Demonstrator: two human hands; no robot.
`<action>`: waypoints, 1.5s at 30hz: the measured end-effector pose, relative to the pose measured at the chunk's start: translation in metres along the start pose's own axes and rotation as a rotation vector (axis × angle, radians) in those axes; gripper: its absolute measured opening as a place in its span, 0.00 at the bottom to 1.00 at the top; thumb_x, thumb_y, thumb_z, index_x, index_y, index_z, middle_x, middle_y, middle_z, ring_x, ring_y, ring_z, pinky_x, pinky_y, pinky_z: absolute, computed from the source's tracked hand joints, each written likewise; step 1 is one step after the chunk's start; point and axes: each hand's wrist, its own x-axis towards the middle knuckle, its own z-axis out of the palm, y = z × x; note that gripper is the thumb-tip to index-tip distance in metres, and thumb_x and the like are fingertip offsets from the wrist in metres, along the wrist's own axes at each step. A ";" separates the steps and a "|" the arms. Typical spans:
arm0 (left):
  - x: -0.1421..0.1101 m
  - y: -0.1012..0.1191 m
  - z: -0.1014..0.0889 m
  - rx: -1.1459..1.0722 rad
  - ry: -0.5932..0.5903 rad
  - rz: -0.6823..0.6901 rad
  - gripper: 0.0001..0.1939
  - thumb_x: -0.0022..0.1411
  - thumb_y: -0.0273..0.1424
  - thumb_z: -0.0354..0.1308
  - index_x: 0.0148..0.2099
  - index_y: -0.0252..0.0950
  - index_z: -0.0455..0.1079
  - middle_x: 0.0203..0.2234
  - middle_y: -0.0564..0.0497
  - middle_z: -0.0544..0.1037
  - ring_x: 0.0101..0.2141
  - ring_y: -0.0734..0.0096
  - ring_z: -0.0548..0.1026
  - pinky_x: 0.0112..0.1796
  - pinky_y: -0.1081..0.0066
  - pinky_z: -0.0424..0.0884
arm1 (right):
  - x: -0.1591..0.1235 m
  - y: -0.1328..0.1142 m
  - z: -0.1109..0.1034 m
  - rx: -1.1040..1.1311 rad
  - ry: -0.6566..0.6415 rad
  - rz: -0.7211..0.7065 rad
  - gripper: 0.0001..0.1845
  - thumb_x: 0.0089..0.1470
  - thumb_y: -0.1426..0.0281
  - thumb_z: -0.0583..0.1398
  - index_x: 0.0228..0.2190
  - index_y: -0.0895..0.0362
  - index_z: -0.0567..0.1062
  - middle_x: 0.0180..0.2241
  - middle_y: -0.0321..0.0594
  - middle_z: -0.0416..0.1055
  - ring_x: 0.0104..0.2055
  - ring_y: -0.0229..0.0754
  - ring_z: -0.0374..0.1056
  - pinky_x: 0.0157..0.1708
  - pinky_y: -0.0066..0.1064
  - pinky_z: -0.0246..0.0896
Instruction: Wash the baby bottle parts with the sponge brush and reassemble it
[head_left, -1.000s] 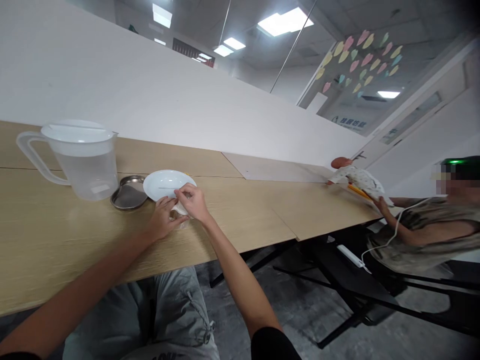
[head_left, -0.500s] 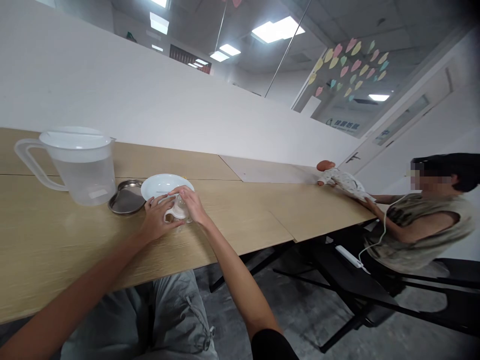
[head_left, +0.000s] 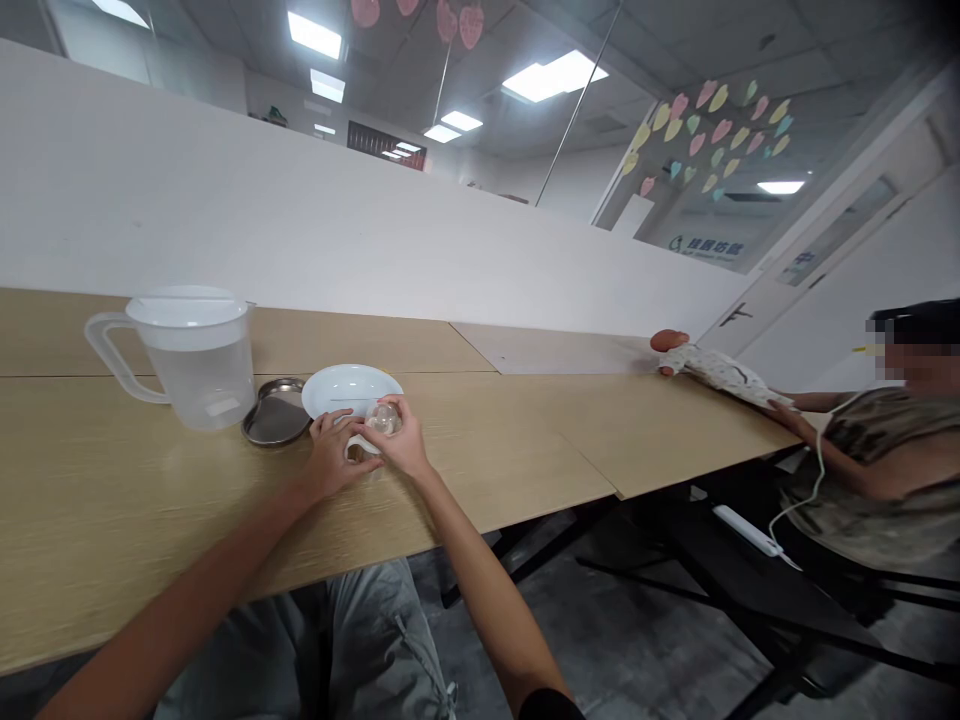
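The left hand (head_left: 334, 450) and right hand (head_left: 399, 437) curl their fingers around a small clear bottle (head_left: 384, 420), pinching it just over the near rim of a white plate (head_left: 349, 388). It looks light and slippery; its white collar (head_left: 358, 445) seems the surer hold.

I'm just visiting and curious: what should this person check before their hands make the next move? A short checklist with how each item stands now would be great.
1. Grip: ok. The left hand and right hand both hold the small clear piece.
2. White plate within reach: ok, right beside the hands.
3. Gap between plate and metal kidney dish: cannot tell, they sit very close.
4. Plastic pitcher: ok, upright with its lid on.
5. Co-worker's hand: ok, far down the table on a baby doll.
6. Inside of the clear piece: cannot tell.
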 end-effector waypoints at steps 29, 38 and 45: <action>0.004 -0.007 0.001 0.008 0.013 -0.018 0.28 0.51 0.53 0.64 0.46 0.38 0.72 0.48 0.40 0.77 0.54 0.48 0.70 0.59 0.47 0.53 | 0.024 -0.029 -0.015 -0.322 -0.160 -0.004 0.20 0.41 0.56 0.70 0.32 0.54 0.74 0.31 0.35 0.75 0.36 0.41 0.69 0.39 0.31 0.60; 0.003 -0.008 0.005 -0.003 0.061 -0.019 0.29 0.52 0.55 0.62 0.45 0.37 0.71 0.47 0.40 0.77 0.52 0.49 0.71 0.60 0.48 0.53 | 0.026 -0.019 -0.013 -0.144 -0.185 -0.014 0.21 0.42 0.55 0.69 0.34 0.54 0.74 0.32 0.35 0.75 0.35 0.39 0.69 0.38 0.30 0.62; 0.004 -0.004 0.001 -0.018 0.039 -0.022 0.28 0.52 0.55 0.61 0.44 0.37 0.71 0.45 0.41 0.77 0.50 0.51 0.72 0.59 0.48 0.53 | 0.028 -0.013 -0.013 0.032 -0.210 -0.023 0.20 0.40 0.56 0.69 0.34 0.53 0.74 0.33 0.34 0.75 0.36 0.40 0.71 0.40 0.32 0.65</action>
